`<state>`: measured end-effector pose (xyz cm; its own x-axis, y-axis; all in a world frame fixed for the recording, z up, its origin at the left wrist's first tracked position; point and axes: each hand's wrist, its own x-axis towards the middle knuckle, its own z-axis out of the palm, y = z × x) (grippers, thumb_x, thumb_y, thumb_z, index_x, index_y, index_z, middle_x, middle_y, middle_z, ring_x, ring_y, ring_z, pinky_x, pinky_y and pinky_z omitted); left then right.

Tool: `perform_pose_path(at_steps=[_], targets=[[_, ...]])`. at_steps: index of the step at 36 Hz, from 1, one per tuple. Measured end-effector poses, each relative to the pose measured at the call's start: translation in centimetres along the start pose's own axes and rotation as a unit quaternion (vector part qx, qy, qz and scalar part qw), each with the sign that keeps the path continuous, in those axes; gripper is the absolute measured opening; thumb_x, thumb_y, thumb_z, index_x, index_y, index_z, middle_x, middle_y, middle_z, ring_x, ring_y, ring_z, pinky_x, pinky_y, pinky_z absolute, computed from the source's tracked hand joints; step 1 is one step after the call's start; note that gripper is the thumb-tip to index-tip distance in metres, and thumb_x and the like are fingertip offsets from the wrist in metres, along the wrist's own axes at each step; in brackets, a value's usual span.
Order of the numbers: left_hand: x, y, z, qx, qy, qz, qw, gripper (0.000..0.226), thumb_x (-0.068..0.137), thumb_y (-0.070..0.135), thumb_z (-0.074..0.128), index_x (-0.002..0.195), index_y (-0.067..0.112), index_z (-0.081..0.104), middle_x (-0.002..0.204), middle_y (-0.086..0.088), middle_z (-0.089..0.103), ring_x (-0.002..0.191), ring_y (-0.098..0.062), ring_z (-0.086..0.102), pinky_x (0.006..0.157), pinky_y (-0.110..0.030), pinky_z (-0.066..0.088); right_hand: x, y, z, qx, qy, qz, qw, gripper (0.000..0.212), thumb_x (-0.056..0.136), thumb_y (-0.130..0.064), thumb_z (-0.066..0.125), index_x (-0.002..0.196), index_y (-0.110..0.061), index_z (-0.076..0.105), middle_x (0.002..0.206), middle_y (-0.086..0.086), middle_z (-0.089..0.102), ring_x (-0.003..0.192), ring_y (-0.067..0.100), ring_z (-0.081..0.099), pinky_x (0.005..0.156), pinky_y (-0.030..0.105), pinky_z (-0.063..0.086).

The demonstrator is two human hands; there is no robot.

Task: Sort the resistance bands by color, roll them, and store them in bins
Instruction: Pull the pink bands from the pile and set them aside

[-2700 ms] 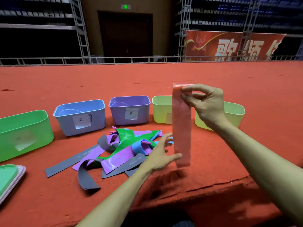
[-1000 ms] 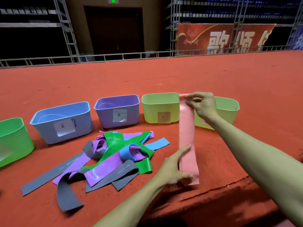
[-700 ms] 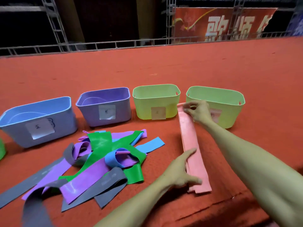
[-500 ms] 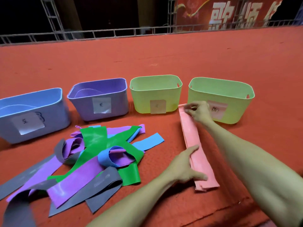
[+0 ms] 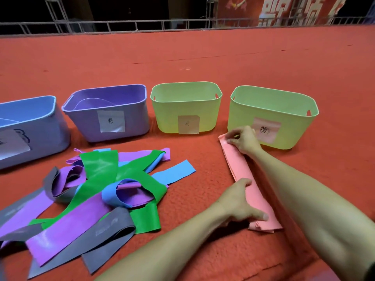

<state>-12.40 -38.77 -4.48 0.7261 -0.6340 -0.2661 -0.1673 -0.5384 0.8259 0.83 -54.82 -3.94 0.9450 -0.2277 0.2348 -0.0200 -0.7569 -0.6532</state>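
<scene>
We look across a broad spread of red felt carpet (image 5: 203, 53), fuzzy and matted close to us, smoother farther off. A few short dark slits (image 5: 138, 63) mark it in the middle distance, and a pale loose thread (image 5: 185, 68) lies on it. Near the bottom edge the carpet creases into a shallow ridge (image 5: 263, 270). Along its far edge a low grey metal railing (image 5: 142, 24) spans the whole width. Behind it we see a lattice truss tower (image 5: 58, 15) on the left and another (image 5: 211, 11) right of centre. Beyond them the hall is dark, though the carpet is evenly lit. At upper right hangs a red banner (image 5: 284, 11) with large white characters, cut off at the top
</scene>
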Motion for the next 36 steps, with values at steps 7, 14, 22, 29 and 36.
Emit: perform_pose_path(at_steps=[7,14,22,29,36], targets=[[-0.2,1.1,-0.7,0.244,-0.012,0.007,0.97,0.077,0.071,0.046,0.079,0.134,0.016,0.046,0.132,-0.016,0.054,0.123,-0.035,0.049,0.095,-0.041,0.046,-0.3,0.0,0.6,-0.031,-0.008,-0.012,0.999,0.014,0.078,-0.002,0.073,0.088,-0.012,0.077,0.082,0.002,0.07,0.077,0.013,0.059,0.07,0.018,0.038],[-0.8,0.1,-0.8,0.373,0.057,0.085,0.922,0.068,0.072,0.063,0.069,0.119,0.016,0.056,0.116,-0.011,0.045,0.109,-0.032,0.038,0.085,-0.042,0.038,0.5,-0.2,1.0,-0.117,-0.038,0.012,0.992,0.018,0.083,-0.007,0.068,0.1,-0.012,0.073,0.099,0.016,0.067,0.09,0.029,0.06,0.077,0.029,0.045],[-0.7,-2.0,-1.5,0.366,0.022,0.155,0.917,0.085,0.08,0.071,0.053,0.142,0.015,0.037,0.156,-0.003,0.02,0.145,-0.024,0.012,0.118,-0.048,0.013,0.4,-0.8,1.7,-0.269,-0.046,0.014,0.962,0.019,0.087,-0.017,0.062,0.102,-0.009,0.072,0.098,0.021,0.066,0.093,0.039,0.062,0.078,0.041,0.053],[-0.4,-2.7,-1.6,0.342,0.008,0.124,0.932,0.104,0.061,0.09,0.039,0.146,0.031,0.028,0.162,-0.005,0.001,0.149,-0.025,-0.002,0.118,-0.047,0.006,-0.2,-1.4,0.4,-0.233,-0.118,0.053,0.964,0.035,0.09,-0.039,0.06,0.119,-0.02,0.066,0.122,0.012,0.064,0.111,0.034,0.058,0.088,0.037,0.048],[-0.3,-2.8,-1.8,0.334,0.02,0.125,0.934,0.095,0.07,0.073,0.065,0.147,0.032,0.026,0.162,-0.001,0.005,0.148,-0.023,0.001,0.118,-0.045,0.007,-0.4,-1.3,-1.2,-0.191,-0.173,0.079,0.963,0.054,0.083,-0.043,0.069,0.133,-0.027,0.056,0.13,0.006,0.06,0.117,0.025,0.056,0.086,0.027,0.04]])
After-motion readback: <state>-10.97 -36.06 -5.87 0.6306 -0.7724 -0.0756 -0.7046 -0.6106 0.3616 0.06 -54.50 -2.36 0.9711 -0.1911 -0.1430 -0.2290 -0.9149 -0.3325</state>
